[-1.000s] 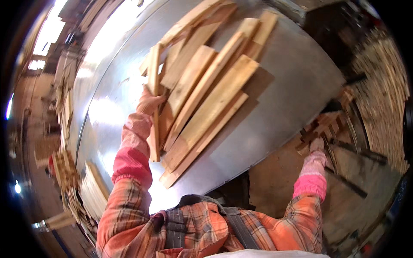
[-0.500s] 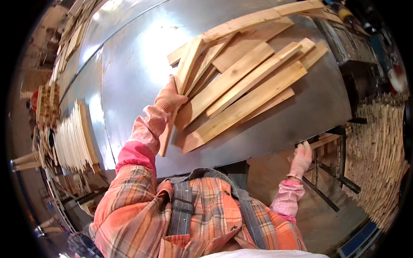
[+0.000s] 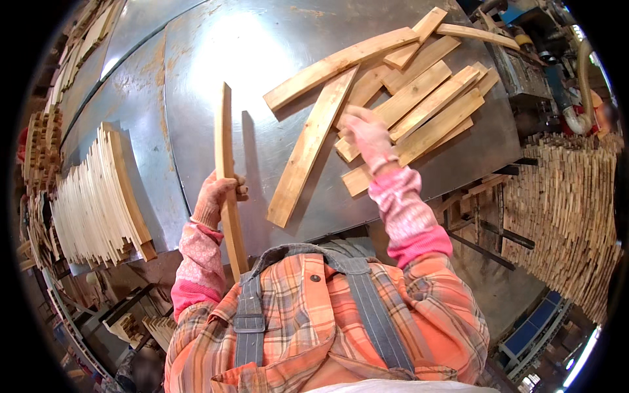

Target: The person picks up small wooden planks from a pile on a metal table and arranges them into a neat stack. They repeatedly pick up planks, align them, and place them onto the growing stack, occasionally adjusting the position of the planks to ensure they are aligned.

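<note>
My left hand is closed around a long wooden board, held on edge at the left of the pile. Its lower end comes close to my chest, and its shadow falls on the metal tabletop. Over the near ends of several loose boards is my right hand, smeared by motion; whether it grips one I cannot tell. Between my hands a separate board lies slantwise on the metal table. Beyond it, a slightly curved board lies across the far side of the pile.
A row of pale strips stacked on edge stands on the table's left side. To the right, beyond the table, is a large stack of wood strips. Machinery with a hose is at the far right. Black metal bars stick out below the table's right edge.
My left hand has moved left and nearer, bringing a board away from the pile. My right hand has come from below the table's right edge up to the boards. The pile has shifted and spread.
</note>
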`<state>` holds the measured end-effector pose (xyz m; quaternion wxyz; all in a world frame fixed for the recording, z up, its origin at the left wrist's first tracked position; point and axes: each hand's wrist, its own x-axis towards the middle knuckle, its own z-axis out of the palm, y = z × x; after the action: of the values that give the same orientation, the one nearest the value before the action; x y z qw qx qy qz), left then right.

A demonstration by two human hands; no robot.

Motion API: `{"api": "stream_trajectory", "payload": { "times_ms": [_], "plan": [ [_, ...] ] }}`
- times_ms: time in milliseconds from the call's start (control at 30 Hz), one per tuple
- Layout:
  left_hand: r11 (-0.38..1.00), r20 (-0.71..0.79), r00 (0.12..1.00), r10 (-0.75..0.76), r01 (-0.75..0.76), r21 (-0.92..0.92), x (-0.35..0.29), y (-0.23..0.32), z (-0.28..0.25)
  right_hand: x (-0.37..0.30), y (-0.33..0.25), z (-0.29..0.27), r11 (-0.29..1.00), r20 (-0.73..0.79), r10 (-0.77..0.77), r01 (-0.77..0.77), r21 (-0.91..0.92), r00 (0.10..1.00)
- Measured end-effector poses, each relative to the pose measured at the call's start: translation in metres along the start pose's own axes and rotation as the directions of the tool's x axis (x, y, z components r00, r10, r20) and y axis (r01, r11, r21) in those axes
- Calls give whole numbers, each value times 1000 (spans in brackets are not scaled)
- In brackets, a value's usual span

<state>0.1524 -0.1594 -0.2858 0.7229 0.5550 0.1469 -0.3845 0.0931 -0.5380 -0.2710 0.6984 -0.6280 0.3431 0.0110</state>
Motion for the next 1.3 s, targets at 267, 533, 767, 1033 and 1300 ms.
{"api": "stream_trajectory", "payload": {
  "times_ms": [267, 533, 767, 1033, 1300],
  "plan": [
    [864, -151, 940, 305, -207, 459, 5, 73, -27, 36, 11, 80, 693, -168, -25, -104, -713, 985],
    [255, 218, 840, 496, -381, 889, 140, 169, 102, -42, 75, 102, 755, -141, 243, -278, -594, 960],
    [-287, 298, 874, 383, -194, 938, 249, 73, 167, -22, 92, 130, 885, -153, 247, -288, -367, 957],
    [770, 210, 977, -21, -118, 627, 180, 84, 62, 13, 65, 130, 855, -233, 106, -209, -475, 967],
    [865, 110, 967, -228, 150, 478, 78, 39, -10, -5, 51, 189, 776, -20, 201, -172, -606, 979]
  ]
}}
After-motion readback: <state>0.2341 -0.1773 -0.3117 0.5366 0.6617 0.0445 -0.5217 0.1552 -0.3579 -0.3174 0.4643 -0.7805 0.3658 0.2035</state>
